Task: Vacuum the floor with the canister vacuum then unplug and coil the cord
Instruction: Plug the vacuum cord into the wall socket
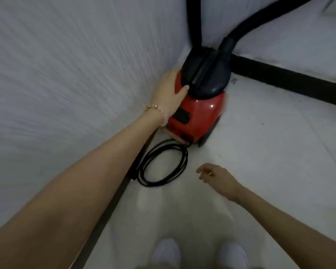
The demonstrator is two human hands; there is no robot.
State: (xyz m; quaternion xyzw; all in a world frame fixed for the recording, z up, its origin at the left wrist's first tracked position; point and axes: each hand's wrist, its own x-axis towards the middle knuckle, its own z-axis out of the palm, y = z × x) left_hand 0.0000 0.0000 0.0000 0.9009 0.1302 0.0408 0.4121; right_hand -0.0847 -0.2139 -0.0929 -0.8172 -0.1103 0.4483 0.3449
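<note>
Clasping the red-and-black plastic canister vacuum by its left flank, my left grip hooks a thumb over the top. My right grip hangs loose and empty, nearer the coiled black cord, which lies on the pale floor between canister and me.

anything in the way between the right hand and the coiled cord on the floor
Nothing visible. The right hand hovers open just right of the coiled cord, with only bare floor between them. The left hand holds the red vacuum, clear of that path.

Indoor room (kind unclear), white walls, black skirting, pale floor
</note>
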